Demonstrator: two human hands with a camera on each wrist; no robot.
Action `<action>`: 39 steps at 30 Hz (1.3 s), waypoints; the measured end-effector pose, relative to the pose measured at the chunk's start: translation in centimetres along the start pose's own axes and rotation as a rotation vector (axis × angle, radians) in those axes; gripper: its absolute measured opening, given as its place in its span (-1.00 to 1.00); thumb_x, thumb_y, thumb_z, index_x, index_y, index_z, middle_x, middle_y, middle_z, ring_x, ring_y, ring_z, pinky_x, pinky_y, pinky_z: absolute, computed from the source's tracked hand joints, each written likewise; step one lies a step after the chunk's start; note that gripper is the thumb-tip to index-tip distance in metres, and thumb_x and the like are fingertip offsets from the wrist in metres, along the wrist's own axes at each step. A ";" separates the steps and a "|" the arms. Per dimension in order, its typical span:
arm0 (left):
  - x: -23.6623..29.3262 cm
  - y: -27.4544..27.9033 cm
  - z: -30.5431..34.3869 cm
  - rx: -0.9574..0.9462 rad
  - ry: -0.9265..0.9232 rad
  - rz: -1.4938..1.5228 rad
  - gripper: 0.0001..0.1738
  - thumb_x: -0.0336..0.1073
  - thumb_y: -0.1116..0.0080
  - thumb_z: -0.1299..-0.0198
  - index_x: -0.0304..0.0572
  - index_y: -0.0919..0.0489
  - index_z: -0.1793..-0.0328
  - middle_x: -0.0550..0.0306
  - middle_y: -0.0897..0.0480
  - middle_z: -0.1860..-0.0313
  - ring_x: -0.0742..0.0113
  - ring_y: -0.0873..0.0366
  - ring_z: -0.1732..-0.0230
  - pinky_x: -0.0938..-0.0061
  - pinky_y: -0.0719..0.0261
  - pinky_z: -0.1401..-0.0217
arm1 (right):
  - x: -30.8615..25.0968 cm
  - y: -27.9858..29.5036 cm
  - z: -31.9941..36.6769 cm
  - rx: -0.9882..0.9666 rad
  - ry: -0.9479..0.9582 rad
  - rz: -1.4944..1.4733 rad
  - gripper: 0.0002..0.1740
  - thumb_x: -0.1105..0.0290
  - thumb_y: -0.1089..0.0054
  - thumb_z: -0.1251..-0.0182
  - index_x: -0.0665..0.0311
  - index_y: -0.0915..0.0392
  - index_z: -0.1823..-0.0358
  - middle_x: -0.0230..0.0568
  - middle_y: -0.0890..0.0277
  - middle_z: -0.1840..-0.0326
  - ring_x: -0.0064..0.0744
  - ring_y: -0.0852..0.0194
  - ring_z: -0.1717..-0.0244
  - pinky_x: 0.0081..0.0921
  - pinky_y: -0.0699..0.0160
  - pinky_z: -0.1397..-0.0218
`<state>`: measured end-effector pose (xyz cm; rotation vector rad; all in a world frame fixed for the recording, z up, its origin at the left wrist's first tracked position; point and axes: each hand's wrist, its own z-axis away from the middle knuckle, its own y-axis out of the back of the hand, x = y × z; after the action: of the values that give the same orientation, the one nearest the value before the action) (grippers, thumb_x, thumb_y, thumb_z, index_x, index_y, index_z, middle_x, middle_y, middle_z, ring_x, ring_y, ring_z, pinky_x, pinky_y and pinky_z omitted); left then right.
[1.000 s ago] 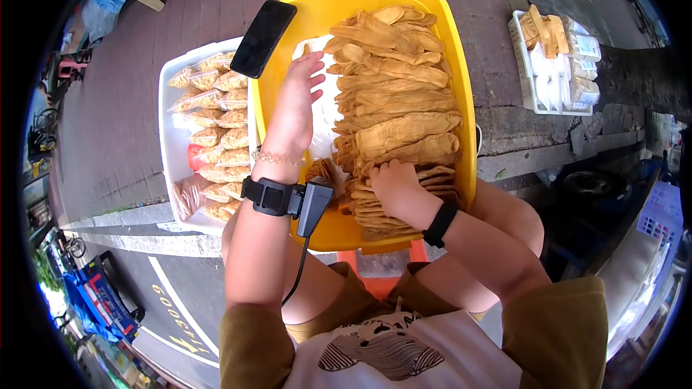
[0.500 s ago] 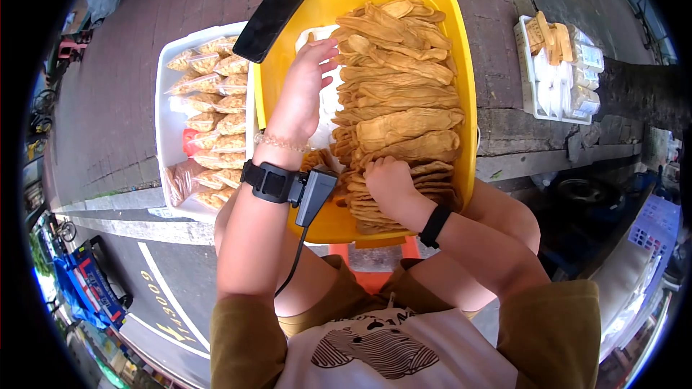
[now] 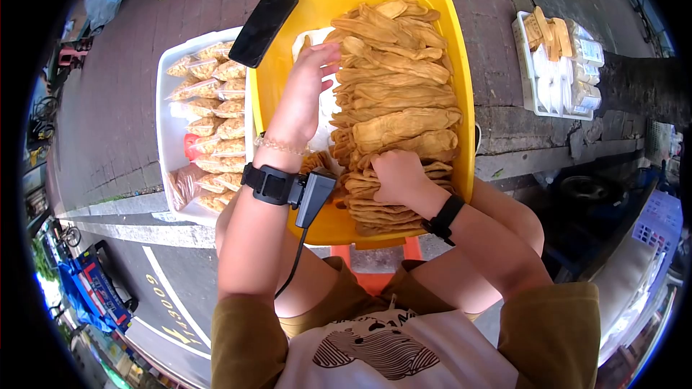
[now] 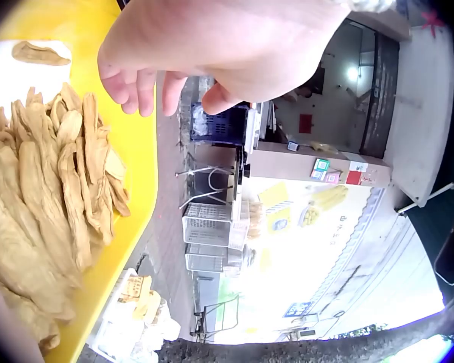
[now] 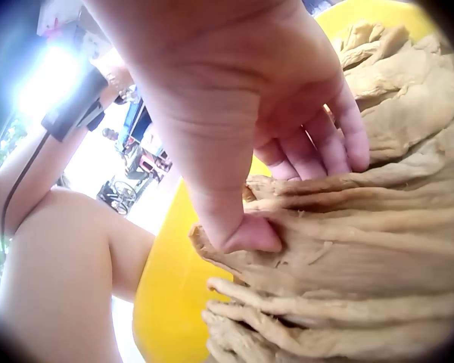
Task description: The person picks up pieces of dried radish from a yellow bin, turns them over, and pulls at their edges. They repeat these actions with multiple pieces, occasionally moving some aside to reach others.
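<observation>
A yellow tub (image 3: 288, 122) on the person's lap holds rows of flat, wrinkled, brown dried strips (image 3: 404, 117). Near the tub's front, the right hand (image 3: 401, 176) dips into the row. In the right wrist view its thumb (image 5: 250, 233) presses the near side of a few strips (image 5: 340, 204) while the other fingers bend down behind them, pinching them. Over the tub's left side hovers the left hand (image 3: 299, 104), fingers loosely extended and holding nothing, fingertips beside the far strips. White lining (image 3: 326, 104) shows beneath it.
A black phone (image 3: 264, 28) lies across the tub's upper left rim. Left of the tub, a white crate (image 3: 167, 112) holds several bagged snacks. Another white basket (image 3: 530, 86) with packets stands on the pavement at right. A cable (image 3: 294, 270) hangs from the left wrist camera.
Across the frames the right hand shifts slightly among the front strips, its wrist lifting and turning a little. The left hand has drifted slightly toward the strips.
</observation>
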<state>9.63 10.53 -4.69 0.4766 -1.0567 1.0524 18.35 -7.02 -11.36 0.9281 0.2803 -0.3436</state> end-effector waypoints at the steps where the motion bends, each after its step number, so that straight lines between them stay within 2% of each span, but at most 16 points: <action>1: 0.0 0.0 0.0 -0.006 -0.006 -0.004 -0.61 -0.09 0.09 -0.33 -0.12 -0.47 -0.15 0.18 -0.53 -0.08 0.37 -0.38 -0.09 0.42 -0.21 -0.18 | 0.3 0.9 0.0 -0.001 -0.001 0.001 -0.60 0.20 -0.40 0.33 0.27 -0.55 0.43 -0.13 -0.56 0.47 -0.15 -0.58 0.35 -0.28 -0.54 0.29; 7: -1.0 -1.0 0.4 0.048 0.021 0.006 -0.55 -0.04 0.09 -0.31 -0.14 -0.44 -0.18 0.15 -0.50 -0.12 0.33 -0.36 -0.12 0.40 -0.19 -0.22 | 4.4 5.6 -0.3 0.037 -0.068 -0.385 -0.62 0.19 -0.34 0.36 0.31 -0.57 0.49 -0.05 -0.55 0.47 -0.03 -0.55 0.39 -0.31 -0.50 0.33; 11: -3.8 -4.4 3.2 0.199 0.260 0.239 -0.33 0.12 0.05 -0.24 -0.19 -0.29 -0.33 0.08 -0.32 -0.21 0.24 -0.15 -0.32 0.31 -0.03 -0.35 | 7.0 6.5 -0.8 0.110 -0.155 -0.486 -0.58 0.18 -0.33 0.37 0.33 -0.57 0.47 -0.05 -0.56 0.47 -0.09 -0.54 0.40 -0.35 -0.45 0.35; 15: -8.2 -5.8 4.7 -0.128 0.379 0.270 -0.15 0.27 -0.13 -0.12 -0.14 -0.21 -0.35 0.07 -0.35 -0.28 0.27 -0.19 -0.33 0.30 0.05 -0.42 | 7.5 7.0 -1.0 0.105 -0.237 -0.744 -0.51 0.13 -0.35 0.36 0.38 -0.60 0.39 -0.06 -0.59 0.40 -0.27 -0.55 0.37 -0.42 -0.44 0.35; 16: -9.0 -6.0 5.0 -0.126 0.380 0.272 -0.15 0.27 -0.13 -0.12 -0.14 -0.21 -0.35 0.07 -0.35 -0.28 0.27 -0.19 -0.33 0.30 0.05 -0.42 | 6.5 8.0 -0.5 0.105 -0.223 -0.675 -0.60 0.27 -0.38 0.26 0.38 -0.56 0.38 -0.21 -0.55 0.45 -0.40 -0.49 0.41 -0.49 -0.42 0.36; 17: -9.0 -6.2 5.4 -0.098 0.384 0.232 -0.18 0.19 -0.18 -0.13 -0.24 -0.22 -0.31 0.04 -0.35 -0.26 0.30 -0.24 -0.30 0.33 -0.12 -0.35 | 5.7 8.6 -0.1 0.106 -0.209 -0.606 -0.68 0.40 -0.41 0.16 0.38 -0.52 0.37 -0.35 -0.50 0.50 -0.52 -0.43 0.46 -0.55 -0.39 0.38; 18: -9.0 -6.4 5.7 -0.071 0.389 0.192 -0.20 0.10 -0.23 -0.15 -0.35 -0.22 -0.28 0.00 -0.34 -0.24 0.33 -0.28 -0.26 0.36 -0.28 -0.27 | 5.8 8.4 -0.1 0.105 -0.208 -0.604 -0.68 0.40 -0.41 0.16 0.38 -0.52 0.37 -0.35 -0.50 0.50 -0.52 -0.43 0.46 -0.55 -0.39 0.38; 19: -9.0 -6.2 5.7 -0.072 0.388 0.193 -0.20 0.10 -0.23 -0.15 -0.35 -0.22 -0.28 0.00 -0.34 -0.24 0.33 -0.28 -0.26 0.36 -0.28 -0.27 | 5.9 8.0 -0.2 0.066 -0.119 -0.654 -0.64 0.39 -0.45 0.17 0.37 -0.51 0.33 -0.37 -0.49 0.49 -0.53 -0.42 0.45 -0.56 -0.38 0.36; 21: -9.1 -5.5 5.6 -0.095 0.448 0.336 -0.43 0.08 -0.27 -0.13 -0.08 -0.44 -0.14 0.17 -0.53 -0.07 0.38 -0.44 -0.10 0.37 -0.28 -0.23 | 6.5 7.2 -0.5 0.030 -0.028 -0.701 -0.60 0.38 -0.48 0.17 0.36 -0.50 0.29 -0.39 -0.48 0.48 -0.54 -0.41 0.43 -0.57 -0.38 0.35; 22: -10.1 -5.5 5.3 -0.022 0.426 0.305 -0.47 0.04 -0.30 -0.13 -0.08 -0.47 -0.11 0.20 -0.55 -0.05 0.43 -0.48 -0.04 0.42 -0.41 -0.11 | 7.0 6.8 -0.9 -0.004 -0.007 -0.738 -0.57 0.38 -0.50 0.16 0.34 -0.49 0.26 -0.40 -0.46 0.47 -0.56 -0.40 0.43 -0.60 -0.37 0.34; 25: -9.6 -5.7 5.4 -0.006 0.342 0.339 -0.54 -0.09 -0.34 -0.13 -0.24 -0.53 -0.03 0.22 -0.60 0.09 0.52 -0.50 0.09 0.56 -0.45 -0.01 | 7.9 8.2 -1.1 -0.107 0.028 -0.842 -0.59 0.39 -0.48 0.10 0.32 -0.49 0.21 -0.45 -0.45 0.45 -0.61 -0.37 0.41 -0.64 -0.34 0.32; 29: -5.9 -6.0 5.1 -0.069 0.168 0.385 -0.70 -0.20 -0.31 -0.16 -0.21 -0.57 0.08 0.30 -0.61 0.19 0.58 -0.47 0.20 0.62 -0.44 0.12 | 7.8 12.0 0.9 -0.141 0.106 -1.164 -0.71 0.41 -0.36 -0.07 0.27 -0.49 0.19 -0.53 -0.43 0.41 -0.67 -0.33 0.37 -0.70 -0.28 0.30; 30: -5.0 -5.6 4.9 -0.096 0.092 0.338 -0.74 -0.24 -0.30 -0.17 -0.20 -0.57 0.10 0.31 -0.59 0.23 0.58 -0.45 0.24 0.62 -0.43 0.16 | 8.5 12.5 0.8 -0.164 0.124 -1.142 -0.69 0.45 -0.28 -0.14 0.31 -0.48 0.08 -0.37 -0.55 0.19 -0.61 -0.44 0.18 -0.66 -0.37 0.03; 32: -3.1 -5.2 4.7 -0.128 -0.048 0.294 -0.82 -0.32 -0.27 -0.17 -0.18 -0.55 0.16 0.33 -0.56 0.32 0.56 -0.40 0.35 0.63 -0.40 0.24 | 8.0 12.6 0.9 -0.087 0.181 -1.228 -0.70 0.45 -0.28 -0.15 0.30 -0.48 0.08 -0.39 -0.54 0.22 -0.62 -0.44 0.19 -0.66 -0.37 0.05; 37: -1.9 -4.4 3.7 -0.092 -0.043 0.359 -0.80 -0.33 -0.27 -0.16 -0.16 -0.54 0.12 0.34 -0.56 0.30 0.56 -0.40 0.33 0.63 -0.41 0.22 | 6.8 13.1 -0.1 0.080 0.257 -1.335 -0.73 0.39 -0.27 -0.21 0.25 -0.51 0.07 -0.40 -0.56 0.17 -0.68 -0.45 0.15 -0.69 -0.39 0.05; 39: -1.4 -3.5 3.1 -0.129 0.023 0.483 -0.75 -0.33 -0.19 -0.23 -0.13 -0.51 -0.03 0.32 -0.59 0.20 0.53 -0.49 0.24 0.58 -0.47 0.15 | 5.8 13.1 -0.4 0.148 0.288 -1.372 -0.73 0.37 -0.26 -0.22 0.25 -0.51 0.06 -0.41 -0.57 0.16 -0.69 -0.46 0.17 -0.69 -0.41 0.06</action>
<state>11.11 5.95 -4.04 0.1008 -1.2430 1.3972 28.95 -0.40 -4.26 0.8049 1.1696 -1.5027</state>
